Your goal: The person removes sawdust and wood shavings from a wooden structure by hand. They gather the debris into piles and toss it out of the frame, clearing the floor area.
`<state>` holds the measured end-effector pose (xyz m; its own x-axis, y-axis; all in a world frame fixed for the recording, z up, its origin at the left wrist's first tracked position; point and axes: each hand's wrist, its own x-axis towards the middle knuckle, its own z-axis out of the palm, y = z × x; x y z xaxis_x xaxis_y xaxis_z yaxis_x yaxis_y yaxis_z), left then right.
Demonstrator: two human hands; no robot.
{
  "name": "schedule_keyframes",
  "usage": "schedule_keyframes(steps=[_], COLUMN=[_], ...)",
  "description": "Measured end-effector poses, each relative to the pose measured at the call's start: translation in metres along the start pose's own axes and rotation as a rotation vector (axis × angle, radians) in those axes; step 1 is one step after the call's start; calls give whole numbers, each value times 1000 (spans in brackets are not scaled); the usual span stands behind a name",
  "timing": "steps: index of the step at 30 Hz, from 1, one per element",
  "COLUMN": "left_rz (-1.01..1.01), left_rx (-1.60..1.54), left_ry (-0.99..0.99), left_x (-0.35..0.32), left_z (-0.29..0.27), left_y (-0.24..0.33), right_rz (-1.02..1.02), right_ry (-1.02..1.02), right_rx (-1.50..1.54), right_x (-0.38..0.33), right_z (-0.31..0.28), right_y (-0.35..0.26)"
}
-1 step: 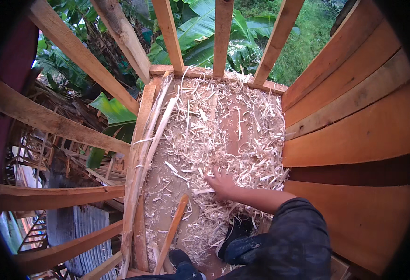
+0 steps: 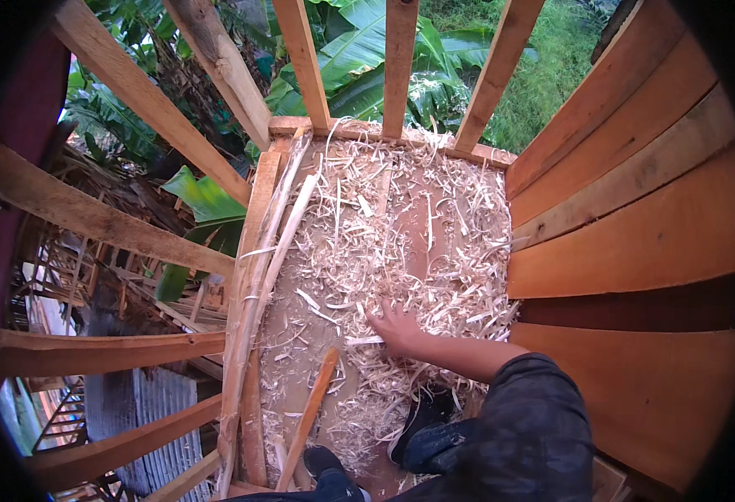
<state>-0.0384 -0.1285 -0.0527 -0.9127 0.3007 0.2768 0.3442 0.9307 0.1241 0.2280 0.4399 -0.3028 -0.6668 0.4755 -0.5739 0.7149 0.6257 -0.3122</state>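
Reaching in from the lower right, my right hand [image 2: 396, 328] lies on the pale wood shavings [image 2: 468, 268], its fingers spread. Nothing shows in its grasp, though curls of shavings lie around and against the fingertips. A pale flat wood strip [image 2: 366, 340] sits just left of the palm. Farther left, a narrow wooden stick [image 2: 309, 418] slants across the floor near my shoes. My left hand is out of sight.
Long thin strips [image 2: 275, 251] lie along the left floor edge. Wooden slats [image 2: 394, 67] with open gaps rise at the front and left, with leaves beyond. Orange-brown boards [image 2: 627, 243] wall the right side. My shoes [image 2: 422, 418] stand on the board floor [image 2: 301, 368].
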Motion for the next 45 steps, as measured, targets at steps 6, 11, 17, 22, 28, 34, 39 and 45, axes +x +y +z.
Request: schedule_keyframes(steps=[6,11,17,22,28,34,39,45], left_rz=[1,-40,-13,-8,-91,259,82,-3], left_rx=[35,-32,-46,15,7,277,65,-75], left_ry=[-1,-36,-77,-106,-66,-191,-46,-9], left_x=[-7,-5,-4,-2,-5,-3,-2,0], left_z=[-6,-18,-41,-44,-38,-21,-11,-11], left_y=[2,34,104,119,109,21,5,28], right_rz=[-103,-109,89,323,217,233,162,235], right_ry=[14,65,261,613,867,801,662,611], right_rx=[49,268,214,509,934,1238,1137,1087], right_x=[-6,-16,-44,-54,-44,-45,-25,-17], right_z=[-15,-50,-111,-127,-133,-149,-111,-95], right_y=[10,37,86,166,220,201,179,159])
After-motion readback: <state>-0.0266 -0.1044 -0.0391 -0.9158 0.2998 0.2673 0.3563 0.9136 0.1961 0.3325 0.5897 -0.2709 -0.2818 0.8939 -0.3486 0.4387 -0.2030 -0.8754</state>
